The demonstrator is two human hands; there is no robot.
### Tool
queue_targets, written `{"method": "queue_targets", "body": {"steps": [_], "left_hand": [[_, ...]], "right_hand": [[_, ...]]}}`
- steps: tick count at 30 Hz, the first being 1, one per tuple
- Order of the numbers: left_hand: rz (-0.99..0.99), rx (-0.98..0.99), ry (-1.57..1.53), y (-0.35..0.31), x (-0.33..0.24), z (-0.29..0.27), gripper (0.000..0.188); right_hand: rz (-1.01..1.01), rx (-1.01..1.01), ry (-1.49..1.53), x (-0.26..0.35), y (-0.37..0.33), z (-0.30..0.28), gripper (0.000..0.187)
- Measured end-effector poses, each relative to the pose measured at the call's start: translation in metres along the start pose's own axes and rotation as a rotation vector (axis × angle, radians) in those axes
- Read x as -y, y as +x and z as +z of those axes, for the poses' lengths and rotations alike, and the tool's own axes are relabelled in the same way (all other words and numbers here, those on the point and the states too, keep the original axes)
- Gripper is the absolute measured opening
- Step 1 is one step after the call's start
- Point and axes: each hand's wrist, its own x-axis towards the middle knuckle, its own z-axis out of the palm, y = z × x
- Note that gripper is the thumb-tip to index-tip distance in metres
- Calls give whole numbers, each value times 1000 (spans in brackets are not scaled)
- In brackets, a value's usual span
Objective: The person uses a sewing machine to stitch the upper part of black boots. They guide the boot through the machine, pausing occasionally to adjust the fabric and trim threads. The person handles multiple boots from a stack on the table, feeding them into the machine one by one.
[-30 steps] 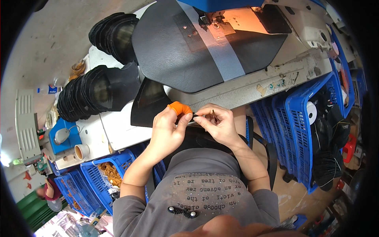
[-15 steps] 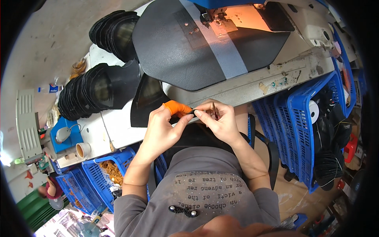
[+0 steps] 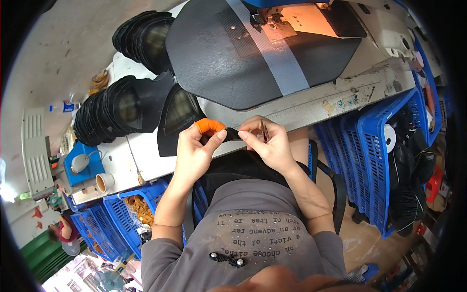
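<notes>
Between my two hands stretches a small black piece of material [image 3: 232, 134], held just over the table's front edge. My left hand [image 3: 197, 146], with an orange sleeve [image 3: 210, 126] over a finger, pinches its left end. My right hand [image 3: 266, 144] pinches the other end between thumb and fingertips. Tucked in that same hand is a slim reddish-brown metal tool [image 3: 265, 132], perhaps snips or tweezers; the fingers hide most of it. A black curved panel with a greenish lining [image 3: 177, 113] lies on the table beside my left hand.
Stacks of black panels [image 3: 102, 112] lie at the left and far left [image 3: 143, 41]. A black work plate [image 3: 209, 63] surrounds the lit sewing machine needle area [image 3: 275, 24]. Blue crates stand at the right [image 3: 360, 160] and lower left [image 3: 119, 221]. A cup [image 3: 104, 182] sits near the left corner.
My hands have drawn a little apart, the left one shifting left, so more of the black piece shows between them. Both keep their pinch.
</notes>
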Motion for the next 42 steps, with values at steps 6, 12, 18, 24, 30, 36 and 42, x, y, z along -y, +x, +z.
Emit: {"method": "queue_targets", "body": {"steps": [6, 12, 18, 24, 30, 36, 42], "left_hand": [[115, -110, 134, -4, -3, 8, 11], [272, -183, 228, -6, -7, 18, 11], [389, -207, 256, -5, -7, 25, 10], [455, -214, 231, -3, -5, 28, 11], [530, -197, 268, -1, -2, 29, 12], [359, -125, 232, -3, -5, 23, 11], [283, -161, 220, -4, -8, 20, 11]], "right_hand": [[-236, -72, -220, 13, 1, 11, 13], [-483, -173, -431, 7, 1, 16, 21], [-540, -235, -423, 5, 2, 17, 19], [-530, -206, -430, 2, 2, 15, 21], [-455, -177, -445, 4, 4, 13, 18], [-290, -62, -235, 5, 4, 3, 11], [-390, -58, -291, 9, 4, 1, 15]]}}
